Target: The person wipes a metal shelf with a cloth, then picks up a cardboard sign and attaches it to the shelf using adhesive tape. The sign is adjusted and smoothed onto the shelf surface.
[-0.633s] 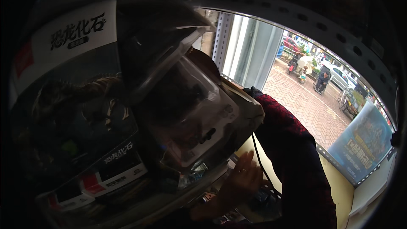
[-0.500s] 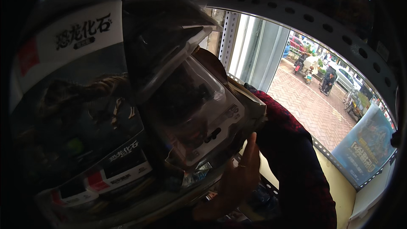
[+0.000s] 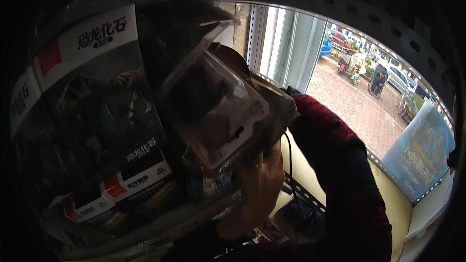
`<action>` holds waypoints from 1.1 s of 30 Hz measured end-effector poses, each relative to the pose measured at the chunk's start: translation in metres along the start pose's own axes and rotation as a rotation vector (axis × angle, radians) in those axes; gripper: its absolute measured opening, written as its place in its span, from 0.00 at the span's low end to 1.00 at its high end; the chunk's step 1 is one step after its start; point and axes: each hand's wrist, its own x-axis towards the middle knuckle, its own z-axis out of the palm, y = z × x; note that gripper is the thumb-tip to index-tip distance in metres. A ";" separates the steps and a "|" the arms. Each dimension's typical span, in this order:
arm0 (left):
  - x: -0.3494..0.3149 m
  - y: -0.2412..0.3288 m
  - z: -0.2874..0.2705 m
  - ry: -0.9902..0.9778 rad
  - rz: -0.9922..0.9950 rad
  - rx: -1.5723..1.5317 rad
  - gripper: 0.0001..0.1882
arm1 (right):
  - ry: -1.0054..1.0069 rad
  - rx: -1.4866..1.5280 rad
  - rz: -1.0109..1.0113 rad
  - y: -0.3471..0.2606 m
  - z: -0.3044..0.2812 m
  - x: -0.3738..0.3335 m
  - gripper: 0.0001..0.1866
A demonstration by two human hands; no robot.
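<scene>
Currently, at close range: a stack of dark boxes [image 3: 104, 111] fills the left side, printed with a dinosaur skeleton, white bands and red patches. Clear wrap [image 3: 194, 51] lies over part of the load, creased and catching light. Against the right side of the boxes, tilted, is a clear plastic packet [image 3: 225, 116] with a rounded edge and a dark slot near its lower right part; its contents are too dim to make out.

Left hand [image 3: 262, 177]: bare, a ring on one finger, raised to the packet's lower edge. Fingertips run into shadow there; from where I stand I cannot tell whether they are clamped or merely resting.

Right arm: dark sleeve with red patterning [image 3: 335, 140], bent up around the outer side of the packet. The hand is hidden beyond it; finger state cannot be told.

Just past the left hand, a thin black cable [image 3: 290, 162] hangs before a cream shelf board [image 3: 388, 184]. Farther right, a blue printed sheet [image 3: 420, 150] stands leaning at the board's end. Behind the packet, a perforated metal post [image 3: 255, 39] stands beside a pale grey window frame [image 3: 306, 51].

Outside: reddish brick paving [image 3: 340, 102], a person in dark clothes [image 3: 378, 83], parked scooters [image 3: 353, 63], a silver car [image 3: 395, 77], then a red car [image 3: 339, 40].
</scene>
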 end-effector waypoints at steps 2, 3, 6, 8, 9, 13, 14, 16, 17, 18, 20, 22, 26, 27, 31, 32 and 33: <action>0.003 0.001 0.003 0.042 -0.057 -0.110 0.19 | -0.025 0.006 -0.001 -0.007 0.001 -0.013 0.24; 0.005 0.002 0.004 0.060 -0.072 -0.109 0.18 | -0.031 0.004 -0.006 -0.012 0.001 -0.018 0.24; 0.009 0.005 0.007 0.090 -0.124 -0.123 0.17 | -0.054 0.003 -0.017 -0.027 0.006 -0.036 0.25; 0.009 0.006 0.008 0.100 -0.141 -0.142 0.18 | -0.041 0.014 -0.038 -0.037 0.011 -0.048 0.25; 0.009 0.007 0.008 0.102 -0.146 -0.150 0.18 | -0.030 0.031 -0.060 -0.042 0.016 -0.054 0.26; 0.007 0.004 0.008 0.085 -0.117 -0.156 0.23 | 0.136 0.139 -0.220 -0.049 0.041 -0.124 0.26; 0.006 0.004 0.007 0.011 -0.110 -0.150 0.25 | 0.119 0.181 -0.228 -0.051 0.047 -0.142 0.25; 0.006 0.003 0.005 -0.037 -0.103 -0.144 0.26 | 0.075 0.244 -0.235 -0.056 0.057 -0.180 0.25; 0.007 0.003 0.003 -0.056 -0.101 -0.148 0.26 | 0.095 0.200 -0.238 -0.059 0.062 -0.200 0.24; 0.009 0.002 0.003 -0.024 -0.109 -0.151 0.26 | 0.091 0.221 -0.242 -0.063 0.067 -0.221 0.23; 0.009 0.002 -0.003 -0.001 -0.069 -0.130 0.24 | 0.042 0.279 -0.197 -0.070 0.075 -0.261 0.23; 0.009 0.002 -0.007 0.016 -0.050 -0.127 0.24 | 0.021 0.351 -0.140 -0.076 0.082 -0.300 0.22; -0.001 0.006 -0.015 -0.050 -0.035 -0.275 0.18 | -0.174 0.297 0.127 -0.085 0.081 -0.367 0.19; -0.003 0.007 -0.015 -0.056 -0.023 -0.263 0.17 | -0.227 0.273 0.197 -0.086 0.077 -0.380 0.18; -0.013 0.021 -0.007 0.101 0.089 -0.457 0.16 | -0.165 0.458 0.615 -0.077 0.046 -0.407 0.21; -0.018 0.024 -0.006 0.117 0.169 -0.551 0.17 | -0.023 0.499 0.628 -0.071 0.037 -0.406 0.22; -0.022 0.026 -0.004 0.100 0.175 -0.617 0.18 | 0.060 0.314 0.539 -0.062 0.031 -0.394 0.22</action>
